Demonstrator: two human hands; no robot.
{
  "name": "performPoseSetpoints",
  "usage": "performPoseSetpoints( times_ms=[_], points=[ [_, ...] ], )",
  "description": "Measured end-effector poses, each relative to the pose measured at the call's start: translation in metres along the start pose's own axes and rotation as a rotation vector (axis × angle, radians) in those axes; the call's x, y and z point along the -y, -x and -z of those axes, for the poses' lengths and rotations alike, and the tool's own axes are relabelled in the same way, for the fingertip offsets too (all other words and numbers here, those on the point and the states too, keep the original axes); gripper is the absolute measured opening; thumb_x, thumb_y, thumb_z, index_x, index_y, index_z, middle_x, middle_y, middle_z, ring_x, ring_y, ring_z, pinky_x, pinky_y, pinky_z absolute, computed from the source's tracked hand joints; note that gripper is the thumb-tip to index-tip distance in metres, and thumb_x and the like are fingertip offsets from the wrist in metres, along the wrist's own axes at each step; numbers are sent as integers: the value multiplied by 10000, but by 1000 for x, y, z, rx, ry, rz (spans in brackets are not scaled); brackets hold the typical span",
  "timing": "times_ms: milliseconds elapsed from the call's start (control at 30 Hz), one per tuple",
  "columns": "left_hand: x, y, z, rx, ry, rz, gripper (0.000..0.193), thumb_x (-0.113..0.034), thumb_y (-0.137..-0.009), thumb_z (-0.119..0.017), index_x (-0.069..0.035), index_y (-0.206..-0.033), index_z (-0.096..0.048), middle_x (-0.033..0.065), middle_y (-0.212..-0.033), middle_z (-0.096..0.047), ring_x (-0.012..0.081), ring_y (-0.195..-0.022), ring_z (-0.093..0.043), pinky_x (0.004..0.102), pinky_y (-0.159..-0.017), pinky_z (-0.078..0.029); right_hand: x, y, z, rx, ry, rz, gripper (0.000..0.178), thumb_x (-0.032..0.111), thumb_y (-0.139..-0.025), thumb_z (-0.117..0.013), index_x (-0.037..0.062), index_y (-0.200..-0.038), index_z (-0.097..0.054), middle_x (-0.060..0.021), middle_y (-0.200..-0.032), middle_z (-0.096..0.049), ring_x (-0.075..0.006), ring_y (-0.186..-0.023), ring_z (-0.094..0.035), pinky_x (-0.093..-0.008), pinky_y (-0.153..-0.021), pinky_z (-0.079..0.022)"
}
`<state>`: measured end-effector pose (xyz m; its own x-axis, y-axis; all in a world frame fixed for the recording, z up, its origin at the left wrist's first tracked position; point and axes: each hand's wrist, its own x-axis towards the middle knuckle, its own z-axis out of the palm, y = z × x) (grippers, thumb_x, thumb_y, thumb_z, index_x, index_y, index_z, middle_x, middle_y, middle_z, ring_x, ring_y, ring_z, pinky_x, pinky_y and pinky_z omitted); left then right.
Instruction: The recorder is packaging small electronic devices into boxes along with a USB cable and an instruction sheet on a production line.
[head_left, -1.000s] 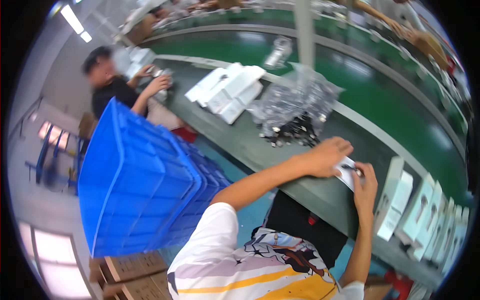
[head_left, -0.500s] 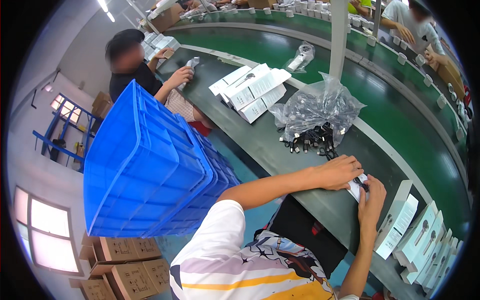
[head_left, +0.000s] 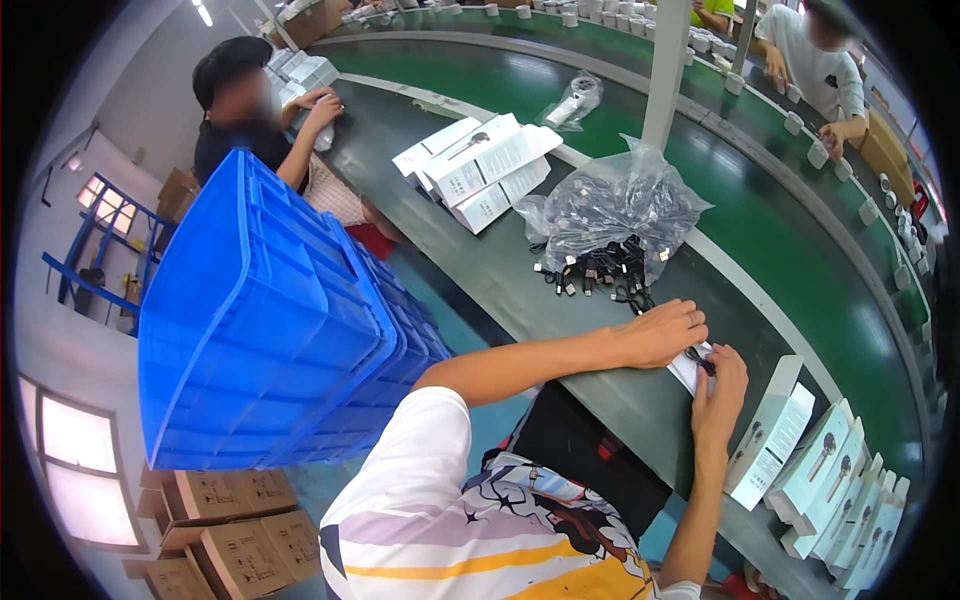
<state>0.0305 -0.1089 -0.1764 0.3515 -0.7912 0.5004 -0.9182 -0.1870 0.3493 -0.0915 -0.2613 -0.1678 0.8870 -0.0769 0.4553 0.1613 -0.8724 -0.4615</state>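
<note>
Over the near part of the dark workbench, my left hand (head_left: 660,333) is bent with its fingers curled. Its fingertips meet the far end of a small white flat piece (head_left: 684,371), and what they pinch is hidden. My right hand (head_left: 721,388) closes from the right on a coiled black cable (head_left: 704,363) lying against that white piece. Beyond my left hand, a loose heap of black USB cables (head_left: 610,265) spills from a clear plastic bag (head_left: 625,200). To the right of my right hand stands a white printed box (head_left: 770,440) with its flap up.
More white boxes (head_left: 845,490) stand in a row at right; several others (head_left: 485,165) lie stacked farther left. Blue crates (head_left: 270,330) stand left of the bench. A green conveyor (head_left: 780,230) curves behind, carrying a bagged white item (head_left: 575,102). A co-worker (head_left: 250,120) sits far left.
The whole view has shifted slightly, so the bench things sit farther left and higher. My hands stay together at the cable and white piece. The seated co-worker's hands have come closer together.
</note>
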Motion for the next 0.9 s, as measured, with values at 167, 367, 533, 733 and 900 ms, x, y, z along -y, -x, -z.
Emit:
performPoseSetpoints(
  times_ms=[167,367,533,733,900],
  points=[
    [-10,-5,4,-138,134,47,73,-103,-827,-625,-61,-856,-573,84,-838,-578,281,-831,-548,399,-739,-442,8,-1,8,-111,19,32,183,-21,-824,-617,-2,-1002,-579,-166,-1076,-592,-349,-1054,-564,-391,-916,-440],
    [-23,-6,33,-82,267,207,124,-181,-861,-643,-68,-890,-601,113,-777,-602,329,-767,-599,440,-686,-468,28,-3,33,-89,-343,-101,179,-45,-805,-629,1,-972,-587,-137,-961,-570,-262,-849,-577,-312,-755,-461],
    [-26,-11,71,-13,491,369,153,-137,-894,-623,-27,-999,-638,121,-897,-660,215,-850,-637,331,-770,-491,32,-9,47,-113,-413,-136,183,-49,-780,-666,-16,-952,-614,-128,-937,-600,-237,-854,-599,-299,-768,-466],
    [-27,-9,73,87,1215,643,401,-86,-890,-645,28,-1260,-541,111,-1115,-661,124,-985,-608,275,-880,-473,34,-11,59,-163,-569,-156,202,-34,-770,-683,-6,-968,-654,-109,-952,-614,-220,-883,-599,-295,-804,-458],
    [-36,-2,58,96,1372,667,336,-91,-885,-655,43,-1188,-595,104,-1085,-669,125,-968,-615,274,-870,-482,32,-5,59,-68,-685,-180,215,-19,-777,-680,8,-989,-667,-99,-949,-617,-216,-891,-598,-297,-799,-457]
  ],
)
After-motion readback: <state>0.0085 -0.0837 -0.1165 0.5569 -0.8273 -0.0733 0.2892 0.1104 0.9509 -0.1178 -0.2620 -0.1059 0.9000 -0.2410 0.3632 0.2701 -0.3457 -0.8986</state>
